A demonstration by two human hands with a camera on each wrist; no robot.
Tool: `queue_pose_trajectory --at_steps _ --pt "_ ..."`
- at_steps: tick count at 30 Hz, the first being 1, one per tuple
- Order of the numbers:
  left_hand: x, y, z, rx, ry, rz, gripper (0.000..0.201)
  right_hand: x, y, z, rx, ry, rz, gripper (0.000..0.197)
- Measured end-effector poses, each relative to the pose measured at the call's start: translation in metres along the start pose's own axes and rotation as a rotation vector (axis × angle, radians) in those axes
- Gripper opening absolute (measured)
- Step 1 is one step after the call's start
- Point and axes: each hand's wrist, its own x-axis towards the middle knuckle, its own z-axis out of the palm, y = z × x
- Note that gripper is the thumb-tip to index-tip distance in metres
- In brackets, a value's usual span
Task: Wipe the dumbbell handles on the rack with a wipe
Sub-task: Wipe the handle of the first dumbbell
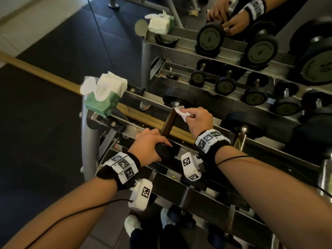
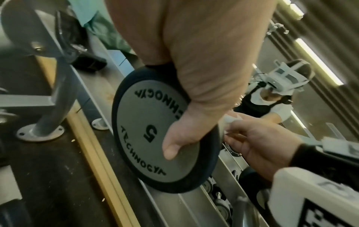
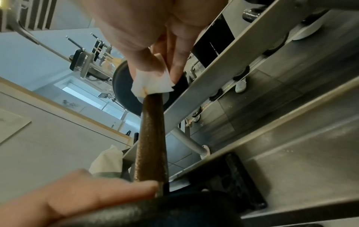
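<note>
A small dumbbell lies across the top tier of the steel rack [image 1: 212,121], its brown knurled handle [image 1: 168,121] running away from me. My left hand [image 1: 149,146] grips the near black weight head [image 2: 147,133], marked 5, thumb across its grey face. My right hand [image 1: 197,119] pinches a small white wipe [image 1: 182,113] against the far end of the handle [image 3: 151,138], next to the far head [image 1: 177,97]. In the right wrist view the wipe [image 3: 153,83] sits between thumb and fingers at the handle's top.
A green pack of wipes [image 1: 104,94] sits on the rack's left end. More dumbbells [image 1: 240,123] lie to the right and on lower tiers. A mirror behind repeats the rack and hands [image 1: 231,22]. Dark floor lies to the left; my shoes [image 1: 131,223] show below.
</note>
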Motion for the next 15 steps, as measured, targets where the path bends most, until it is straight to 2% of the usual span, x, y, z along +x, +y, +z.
queue_pose_trajectory --at_steps 5,9,15 --pt "0.002 -0.016 0.001 -0.346 -0.011 -0.015 0.060 0.004 0.000 -0.003 0.095 0.047 -0.047 0.033" --pt "-0.001 -0.037 0.005 -0.528 -0.017 -0.025 0.068 0.009 -0.003 0.009 0.081 0.002 -0.094 0.030" --pt "0.005 -0.045 0.008 -0.506 -0.066 -0.002 0.071 -0.011 -0.006 0.029 0.036 -0.147 -0.126 0.018"
